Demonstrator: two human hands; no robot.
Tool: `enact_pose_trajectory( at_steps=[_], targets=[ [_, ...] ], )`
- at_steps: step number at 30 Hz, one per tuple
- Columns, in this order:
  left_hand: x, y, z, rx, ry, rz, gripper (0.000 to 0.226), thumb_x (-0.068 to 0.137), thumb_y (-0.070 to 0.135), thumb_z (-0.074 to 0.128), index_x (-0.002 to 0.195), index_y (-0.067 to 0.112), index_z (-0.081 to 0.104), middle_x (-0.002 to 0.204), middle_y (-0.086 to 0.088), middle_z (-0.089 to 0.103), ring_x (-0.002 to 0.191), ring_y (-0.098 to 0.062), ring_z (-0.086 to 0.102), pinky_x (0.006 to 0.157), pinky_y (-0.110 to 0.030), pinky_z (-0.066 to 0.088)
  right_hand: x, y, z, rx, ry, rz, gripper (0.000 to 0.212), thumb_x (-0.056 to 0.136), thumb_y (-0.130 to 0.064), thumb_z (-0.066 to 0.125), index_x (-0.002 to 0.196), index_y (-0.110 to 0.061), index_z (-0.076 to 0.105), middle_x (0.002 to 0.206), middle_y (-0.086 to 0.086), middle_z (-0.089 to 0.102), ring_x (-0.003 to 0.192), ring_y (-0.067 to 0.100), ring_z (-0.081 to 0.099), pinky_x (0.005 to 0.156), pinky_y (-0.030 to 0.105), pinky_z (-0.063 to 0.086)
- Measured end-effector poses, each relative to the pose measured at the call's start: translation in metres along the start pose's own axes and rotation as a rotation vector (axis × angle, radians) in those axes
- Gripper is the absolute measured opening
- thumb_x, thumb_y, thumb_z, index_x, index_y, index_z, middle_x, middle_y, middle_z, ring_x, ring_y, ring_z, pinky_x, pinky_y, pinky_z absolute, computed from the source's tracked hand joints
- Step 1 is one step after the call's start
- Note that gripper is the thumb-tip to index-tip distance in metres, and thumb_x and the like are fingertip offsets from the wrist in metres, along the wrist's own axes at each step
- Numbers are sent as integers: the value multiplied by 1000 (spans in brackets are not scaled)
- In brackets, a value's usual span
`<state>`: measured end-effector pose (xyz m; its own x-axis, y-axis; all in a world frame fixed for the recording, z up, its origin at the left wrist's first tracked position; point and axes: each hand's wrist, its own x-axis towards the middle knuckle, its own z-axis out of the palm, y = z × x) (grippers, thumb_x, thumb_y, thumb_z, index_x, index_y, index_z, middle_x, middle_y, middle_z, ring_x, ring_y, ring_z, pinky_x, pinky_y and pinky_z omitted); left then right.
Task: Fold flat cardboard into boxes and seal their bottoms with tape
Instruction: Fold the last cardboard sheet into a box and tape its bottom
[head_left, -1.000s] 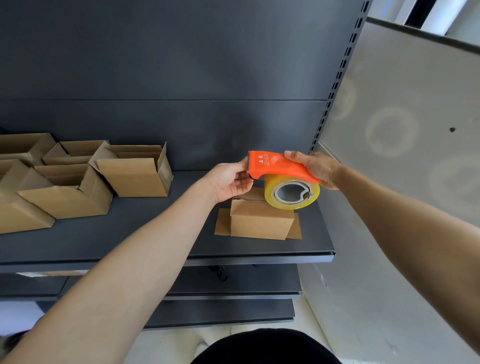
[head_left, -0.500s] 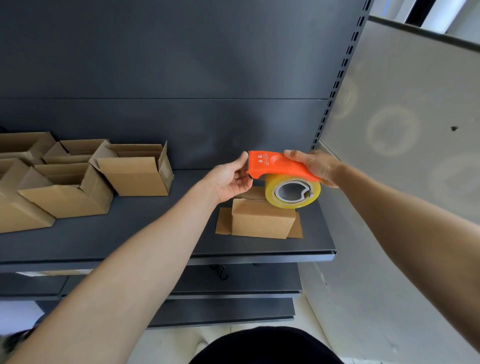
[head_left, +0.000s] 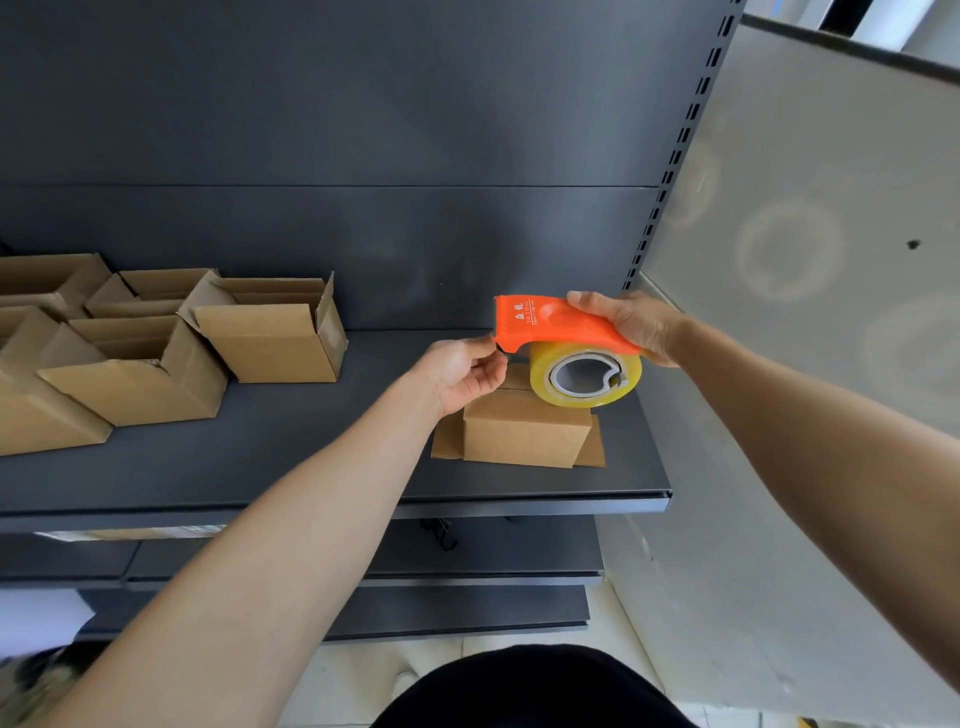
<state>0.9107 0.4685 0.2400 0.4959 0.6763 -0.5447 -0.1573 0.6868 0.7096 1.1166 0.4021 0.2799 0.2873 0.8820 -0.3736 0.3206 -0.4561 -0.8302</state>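
While the right hand (head_left: 628, 327) grips the rear of the orange tape dispenser (head_left: 550, 325), its fingers (head_left: 587, 301) curled over the top of the handle, the left hand (head_left: 462, 371) meets the dispenser's front edge. The left thumb and fingers (head_left: 491, 366) are pressed together in a pinch right under that front lip; the clear tape end itself is too faint to make out. A yellowish tape roll (head_left: 540, 379) hangs beneath the orange body. Both are held just above a small cardboard box (head_left: 524, 434), and whether the roll touches the box cannot be told. This box sits near the right end of a dark shelf (head_left: 311, 467), closed side up, with flaps lying flat on the shelf to its left and right. Well apart from it, at the left of the same shelf, stands a cluster of open boxes (head_left: 270, 338) with their flaps raised, some leaning against one another. A pale wall panel (head_left: 831, 208) borders the shelf on the right
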Motion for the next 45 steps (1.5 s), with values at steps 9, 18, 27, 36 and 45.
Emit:
enact_pose_trajectory(
  at_steps=[9,18,27,36,45],
  targets=[
    [11,-16,-12,15,84,48,15,92,-10,48,87,1,56,78,-11,60,70,-17,56,67,-29,52,0,-9,2,-112,-104,-54,81,49,-72,68,98,-7,69,98,12,73,92,28,69,94,40,52],
    [19,-21,-8,90,95,88,11,93,-8,48,99,0,53,88,-13,65,81,-20,64,68,-30,55,-4,-4,-9,-184,-141,-69,59,58,-61,68,91,-12,69,91,5,73,88,23,68,94,39,51],
    [16,-16,-35,-161,220,131,17,97,-2,43,82,4,49,69,-7,45,56,-12,39,58,-24,45,1,-7,0,-214,-159,-59,68,59,-68,72,95,-11,70,96,7,73,93,26,69,96,42,50],
    [16,-25,-61,21,199,52,13,88,10,66,85,0,58,63,-4,53,54,-11,43,64,-31,58,7,-5,2,-187,-131,-56,96,33,-76,75,101,-9,69,98,11,73,91,28,70,90,42,54],
    [9,-27,-29,-137,134,29,13,90,6,61,101,-2,59,84,-8,51,62,-13,47,51,-23,55,3,-1,-3,-39,-93,-60,58,64,-51,77,103,-9,66,98,11,72,88,27,68,87,38,54]
  ],
)
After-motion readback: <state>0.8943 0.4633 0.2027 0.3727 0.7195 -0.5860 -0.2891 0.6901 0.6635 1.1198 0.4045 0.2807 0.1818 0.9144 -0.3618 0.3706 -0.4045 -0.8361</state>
